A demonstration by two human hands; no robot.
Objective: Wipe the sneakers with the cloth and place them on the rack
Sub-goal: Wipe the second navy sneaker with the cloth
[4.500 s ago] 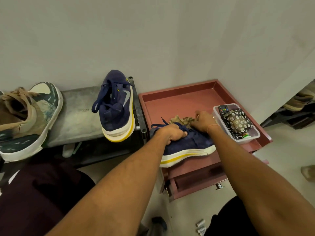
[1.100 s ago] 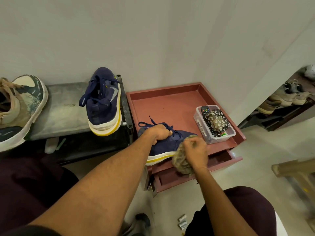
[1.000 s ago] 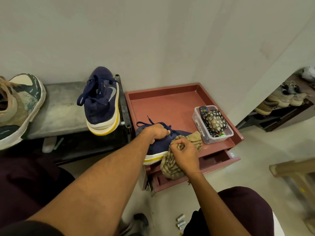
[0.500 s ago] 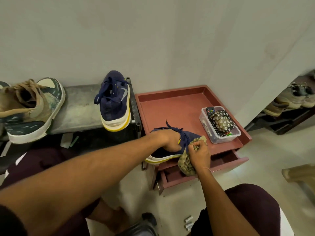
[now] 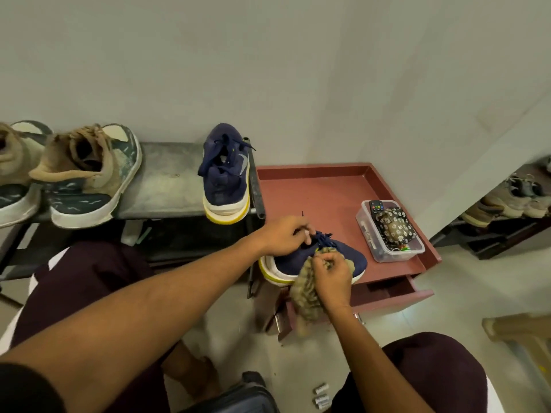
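I sit facing a plain pale wall [image 5: 298, 70] above a light, smooth floor [image 5: 447, 293]. At ten o'clock in my view runs a low rack [image 5: 167, 186] with a dull grey, scuffed metal shelf. At three o'clock from it, just beside its end, stands a small reddish-brown cabinet [image 5: 322, 198] whose top is a shallow tray with raised rims. Its drawer [image 5: 393, 293] is pulled partly open toward me. A clear plastic box [image 5: 366, 231] sits at the cabinet's four o'clock corner and holds a black remote [image 5: 376, 206] and a dark pouch [image 5: 395, 229] printed with small pale flowers. One navy sneaker [image 5: 226, 180], with a soft fabric upper and a thick white and yellow sole, stands on the right end of the rack with its heel toward me. Two tan and green camouflage sneakers [image 5: 89, 177] sit at the rack's nine o'clock end. The second navy sneaker [image 5: 293, 259] lies on the cabinet's front edge, at the centre of my view, toe toward three o'clock. My left hand [image 5: 286, 236] grips it from eleven o'clock, fingers curled into the laces. My right hand [image 5: 332, 278] pinches a crumpled, striped tan cloth [image 5: 305, 290] against the shoe's near side, and the cloth hangs down toward six o'clock. Small batteries [image 5: 322, 394] lie on the floor at six o'clock. At three o'clock, a dark shelf [image 5: 507, 222] holds pale shoes [image 5: 507, 198].
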